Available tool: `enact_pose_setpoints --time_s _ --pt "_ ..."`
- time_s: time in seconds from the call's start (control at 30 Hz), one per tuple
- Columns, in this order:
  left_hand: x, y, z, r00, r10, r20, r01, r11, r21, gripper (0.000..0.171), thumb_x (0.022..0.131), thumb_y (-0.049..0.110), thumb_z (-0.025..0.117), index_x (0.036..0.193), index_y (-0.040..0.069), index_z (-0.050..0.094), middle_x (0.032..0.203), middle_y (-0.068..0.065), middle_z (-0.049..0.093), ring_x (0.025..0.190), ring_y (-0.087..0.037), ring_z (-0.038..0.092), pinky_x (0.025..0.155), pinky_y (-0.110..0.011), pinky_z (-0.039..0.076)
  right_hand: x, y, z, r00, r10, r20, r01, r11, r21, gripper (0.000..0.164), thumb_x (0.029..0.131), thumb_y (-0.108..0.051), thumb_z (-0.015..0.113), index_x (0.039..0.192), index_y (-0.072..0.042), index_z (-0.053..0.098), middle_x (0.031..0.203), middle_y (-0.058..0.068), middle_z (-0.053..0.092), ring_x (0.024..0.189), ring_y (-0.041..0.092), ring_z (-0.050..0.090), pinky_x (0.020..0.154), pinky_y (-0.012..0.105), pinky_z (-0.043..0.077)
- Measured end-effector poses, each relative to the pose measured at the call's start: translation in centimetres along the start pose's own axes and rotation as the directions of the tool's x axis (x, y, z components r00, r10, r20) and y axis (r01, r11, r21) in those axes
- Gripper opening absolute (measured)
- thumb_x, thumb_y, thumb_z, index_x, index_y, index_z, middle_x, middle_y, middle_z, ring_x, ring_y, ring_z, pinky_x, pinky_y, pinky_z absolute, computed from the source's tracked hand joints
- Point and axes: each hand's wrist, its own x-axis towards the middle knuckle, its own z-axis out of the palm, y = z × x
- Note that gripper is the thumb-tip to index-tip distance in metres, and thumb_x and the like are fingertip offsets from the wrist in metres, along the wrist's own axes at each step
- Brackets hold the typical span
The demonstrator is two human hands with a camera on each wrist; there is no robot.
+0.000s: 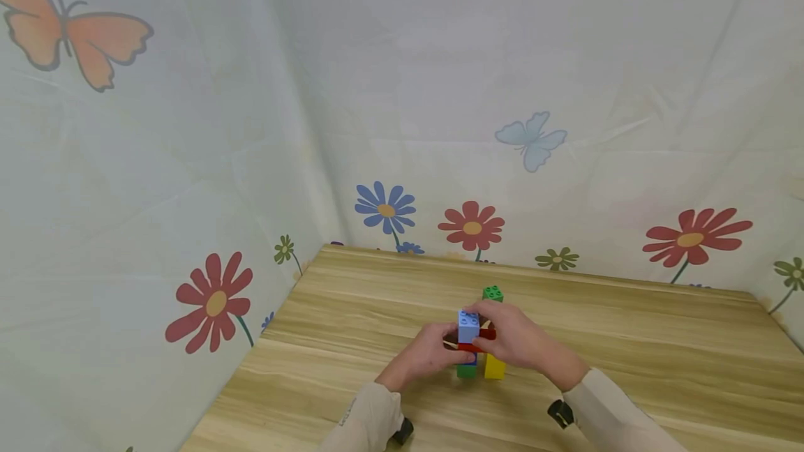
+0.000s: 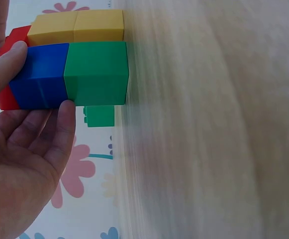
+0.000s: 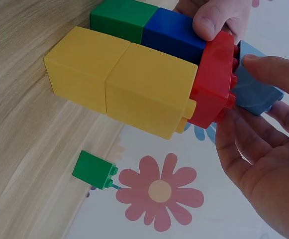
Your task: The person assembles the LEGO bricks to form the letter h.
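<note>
A green brick (image 2: 97, 74) stands on the table with a dark blue brick (image 2: 40, 74) stacked on it. Beside them rises a column of two yellow bricks (image 3: 149, 84). A red brick (image 3: 214, 82) lies across the tops of both columns, some yellow studs showing past its edge. My left hand (image 1: 433, 351) grips the dark blue brick, thumb on one side and fingers on the other. Between thumb and fingers my right hand (image 1: 515, 333) pinches a light blue brick (image 1: 468, 330), close over the red brick's studs at the end above the dark blue one.
A separate green brick (image 3: 93, 169) stands on the wooden table (image 1: 352, 291) behind the stack. Flower-printed white cloth (image 1: 402, 89) hangs along the table's back and left edges. Both forearms reach in from the front, a dark band (image 1: 560, 413) near the right wrist.
</note>
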Motion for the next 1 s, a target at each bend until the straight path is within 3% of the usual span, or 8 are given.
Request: enact_pose_setpoints --time_s 1.0 --pt "0.14 -0.02 -0.15 1.0 -0.014 0.008 0.014 1.0 0.01 0.033 0.084 0.029 0.073 0.114 0.018 0.064 0.099 0.012 0.064 0.087 -0.007 0.059 0.079 -0.021 0.049 -0.12 0.69 0.49 1.0 0.001 -0.019 0.0 0.998 0.057 0.042 0.081 -0.013 0.076 0.12 -0.015 0.059 0.106 -0.009 0.059 0.093 0.008 0.057 0.082 0.024 0.05"
